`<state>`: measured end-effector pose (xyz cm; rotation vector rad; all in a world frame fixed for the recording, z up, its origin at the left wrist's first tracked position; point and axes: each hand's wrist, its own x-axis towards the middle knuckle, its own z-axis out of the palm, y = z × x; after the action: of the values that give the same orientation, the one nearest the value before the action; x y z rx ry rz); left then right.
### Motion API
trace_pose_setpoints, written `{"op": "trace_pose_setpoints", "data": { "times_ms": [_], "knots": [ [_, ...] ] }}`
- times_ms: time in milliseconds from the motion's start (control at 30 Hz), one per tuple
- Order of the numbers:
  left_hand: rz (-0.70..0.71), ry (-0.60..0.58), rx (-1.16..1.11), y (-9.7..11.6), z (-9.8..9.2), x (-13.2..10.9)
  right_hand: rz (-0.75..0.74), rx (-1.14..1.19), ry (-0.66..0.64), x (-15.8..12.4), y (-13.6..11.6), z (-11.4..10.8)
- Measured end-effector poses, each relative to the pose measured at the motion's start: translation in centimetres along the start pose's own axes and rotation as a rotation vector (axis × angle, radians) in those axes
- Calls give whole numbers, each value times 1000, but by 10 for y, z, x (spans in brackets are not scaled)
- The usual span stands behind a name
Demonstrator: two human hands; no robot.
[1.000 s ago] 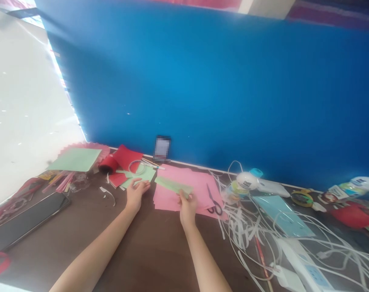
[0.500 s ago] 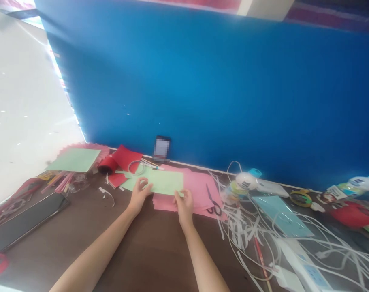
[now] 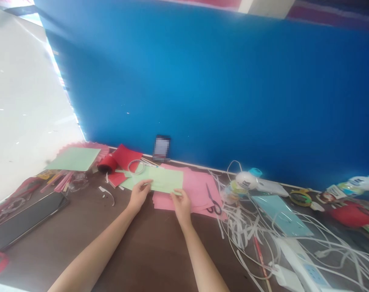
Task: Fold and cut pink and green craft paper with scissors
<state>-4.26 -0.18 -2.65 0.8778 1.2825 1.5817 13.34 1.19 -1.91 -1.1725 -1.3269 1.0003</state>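
A light green sheet of paper (image 3: 167, 179) lies over pink sheets (image 3: 199, 188). My left hand (image 3: 139, 194) is closed at the green sheet's lower left, its thumb and fingers together on the near edge. Toward the lower right corner, my right hand (image 3: 182, 205) pinches the same near edge, where a narrow strip appears turned up. Scissors with dark handles (image 3: 214, 206) rest on the pink paper, right of my right hand. A clear roll of tape (image 3: 136, 166) sits beyond my left hand, on the left part of the green paper.
Red paper (image 3: 126, 156) and a red roll (image 3: 107, 163) stand at the back left. A dark tablet-like slab (image 3: 26, 219) lies at far left. White cables, a power strip (image 3: 307, 263), a glue bottle (image 3: 245, 180) and a blue packet (image 3: 281, 215) crowd the right. A blue wall (image 3: 202, 81) rises behind.
My right hand has shifted slightly left along the green sheet's near edge. My left hand's fingers, spread apart before, have closed together at the paper.
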Motion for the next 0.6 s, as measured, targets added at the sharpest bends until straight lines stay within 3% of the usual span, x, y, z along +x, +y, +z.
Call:
{"op": "trace_pose_setpoints", "data": {
  "times_ms": [167, 367, 600],
  "knots": [
    [-45, -11, -158, 3, 2, -1, -36, 1, -38, 0, 1, 3],
    [-60, -8, -235, 6, 3, -2, -182, -77, -43, -1, -1, 2],
    [-109, -16, -328, 6, 3, 0, -152, -71, -28, 2, 7, 1]
  ]
}}
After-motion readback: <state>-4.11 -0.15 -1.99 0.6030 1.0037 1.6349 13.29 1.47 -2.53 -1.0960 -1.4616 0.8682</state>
